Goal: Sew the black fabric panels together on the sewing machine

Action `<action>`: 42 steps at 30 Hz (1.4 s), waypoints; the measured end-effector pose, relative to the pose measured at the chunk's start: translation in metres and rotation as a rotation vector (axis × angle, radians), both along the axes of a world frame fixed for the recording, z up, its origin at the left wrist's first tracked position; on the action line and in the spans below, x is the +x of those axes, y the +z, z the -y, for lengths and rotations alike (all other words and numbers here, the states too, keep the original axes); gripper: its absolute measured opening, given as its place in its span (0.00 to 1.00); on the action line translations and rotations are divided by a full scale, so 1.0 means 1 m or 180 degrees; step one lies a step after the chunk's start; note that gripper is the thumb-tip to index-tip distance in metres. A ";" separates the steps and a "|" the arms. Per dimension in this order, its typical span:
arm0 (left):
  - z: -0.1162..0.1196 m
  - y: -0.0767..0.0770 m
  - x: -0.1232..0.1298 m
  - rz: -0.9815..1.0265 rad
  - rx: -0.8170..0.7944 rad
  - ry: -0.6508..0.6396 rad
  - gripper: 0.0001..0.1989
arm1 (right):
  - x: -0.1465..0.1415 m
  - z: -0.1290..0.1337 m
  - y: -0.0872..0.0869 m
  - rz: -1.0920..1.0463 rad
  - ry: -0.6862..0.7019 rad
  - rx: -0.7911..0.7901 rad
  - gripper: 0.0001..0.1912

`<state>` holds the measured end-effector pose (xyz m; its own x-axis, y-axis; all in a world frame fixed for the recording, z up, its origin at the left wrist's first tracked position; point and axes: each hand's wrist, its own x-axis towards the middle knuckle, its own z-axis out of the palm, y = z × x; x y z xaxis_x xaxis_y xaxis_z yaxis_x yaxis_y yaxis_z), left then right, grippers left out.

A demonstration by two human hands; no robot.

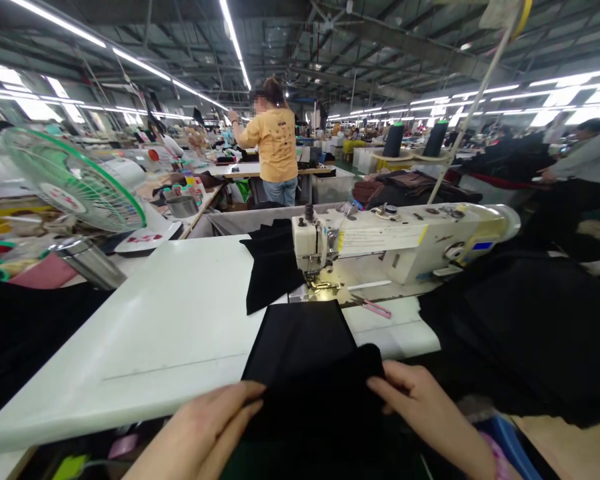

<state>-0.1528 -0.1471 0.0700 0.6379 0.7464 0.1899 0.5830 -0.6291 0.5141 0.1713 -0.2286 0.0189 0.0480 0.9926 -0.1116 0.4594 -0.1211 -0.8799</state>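
Observation:
A piece of black fabric [300, 333] hangs over the front edge of the white table, its far end lying flat just before the sewing machine [380, 233]. My left hand [213, 417] pinches its left edge between thumb and fingers. On the right, a folded-over corner of the cloth is gripped by my right hand [413, 393]. Another black fabric piece [273, 263] lies on the table beside the machine's needle area. Pink-handled thread snips [375, 307] rest right of the needle, close to a white pen-like stick [369, 285].
A green-rimmed fan [75, 180] and a steel flask [87, 260] stand at the left of the white table [180, 300]. Dark fabric [525, 327] is heaped at the right. Behind the machine are thread cones [393, 140] and a person in a yellow shirt [278, 143].

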 end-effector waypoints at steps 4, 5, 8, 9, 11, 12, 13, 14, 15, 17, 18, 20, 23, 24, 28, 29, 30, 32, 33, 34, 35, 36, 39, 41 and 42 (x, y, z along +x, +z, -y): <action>-0.049 -0.003 0.030 -0.0658 -0.0071 0.0613 0.15 | -0.007 -0.043 -0.009 0.0303 -0.0322 0.0402 0.18; -0.062 -0.008 0.038 -0.0872 -0.0041 0.0706 0.15 | -0.009 -0.055 -0.012 0.0487 -0.0446 0.0603 0.17; -0.099 -0.029 0.057 -0.1183 0.0183 0.0952 0.10 | -0.015 -0.087 -0.029 0.0770 -0.0795 0.1069 0.11; -0.108 -0.036 0.062 -0.1157 0.0236 0.1036 0.08 | -0.017 -0.096 -0.034 0.0787 -0.0890 0.1126 0.08; -0.121 -0.048 0.067 -0.1058 0.0214 0.1133 0.05 | -0.020 -0.109 -0.045 0.0803 -0.1033 0.1168 0.06; -0.124 -0.053 0.068 -0.1006 0.0170 0.1146 0.05 | -0.022 -0.114 -0.048 0.0800 -0.1090 0.1194 0.05; -0.126 -0.056 0.068 -0.0963 0.0130 0.1133 0.05 | -0.023 -0.118 -0.051 0.0781 -0.1134 0.1223 0.05; -0.126 -0.059 0.068 -0.0922 0.0105 0.1093 0.05 | -0.024 -0.121 -0.053 0.0744 -0.1162 0.1256 0.05; -0.125 -0.061 0.067 -0.0879 0.0101 0.1052 0.06 | -0.024 -0.123 -0.055 0.0689 -0.1174 0.1296 0.05; -0.121 -0.066 0.065 -0.0766 0.0113 0.0991 0.09 | -0.025 -0.124 -0.057 0.0512 -0.1178 0.1397 0.07; -0.118 -0.068 0.064 -0.0586 0.0122 0.0968 0.10 | -0.026 -0.123 -0.057 0.0390 -0.1186 0.1455 0.09; -0.112 -0.071 0.060 0.0084 0.0100 0.0966 0.10 | -0.026 -0.117 -0.057 0.0133 -0.1227 0.1560 0.12; -0.099 -0.064 0.051 0.1381 -0.0476 0.1003 0.07 | -0.024 -0.099 -0.053 -0.0547 -0.1302 0.1464 0.16; -0.094 -0.059 0.047 0.1671 -0.0892 0.0949 0.06 | -0.022 -0.092 -0.051 -0.0839 -0.1341 0.1347 0.17; -0.077 -0.035 0.039 0.2283 -0.2227 0.0631 0.07 | -0.008 -0.065 -0.038 -0.1474 -0.1753 0.0988 0.21; -0.073 -0.030 0.039 0.2367 -0.2290 0.0603 0.06 | -0.004 -0.061 -0.034 -0.1500 -0.1868 0.0975 0.22; -0.071 -0.026 0.040 0.2456 -0.2255 0.0590 0.04 | -0.001 -0.057 -0.031 -0.1539 -0.1971 0.0968 0.23; -0.066 -0.021 0.045 0.2648 -0.2009 0.0633 0.02 | 0.001 -0.053 -0.025 -0.1644 -0.2158 0.0934 0.25; -0.063 -0.020 0.048 0.2746 -0.1840 0.0693 0.04 | 0.001 -0.052 -0.022 -0.1706 -0.2250 0.0912 0.25; -0.061 -0.019 0.052 0.2845 -0.1672 0.0793 0.06 | 0.000 -0.051 -0.020 -0.1767 -0.2346 0.0897 0.26; -0.059 -0.018 0.055 0.2939 -0.1544 0.0907 0.07 | -0.001 -0.051 -0.018 -0.1828 -0.2432 0.0874 0.27; -0.056 -0.018 0.058 0.3034 -0.1481 0.1007 0.08 | -0.003 -0.051 -0.016 -0.1882 -0.2504 0.0836 0.27; -0.050 -0.014 0.064 0.3332 -0.1728 0.1122 0.08 | -0.008 -0.052 -0.013 -0.1976 -0.2649 0.0708 0.28; -0.047 -0.011 0.065 0.3465 -0.2014 0.1076 0.09 | -0.010 -0.053 -0.011 -0.1988 -0.2690 0.0720 0.28; -0.046 -0.009 0.065 0.3510 -0.2125 0.1052 0.09 | -0.011 -0.054 -0.010 -0.1994 -0.2699 0.0776 0.27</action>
<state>-0.0883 -0.1007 0.0609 0.1595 0.9868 0.0262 -0.2598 0.0163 0.9655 0.1606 -0.1743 0.0089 0.7327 0.6617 -0.1591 -0.2313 0.0223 -0.9726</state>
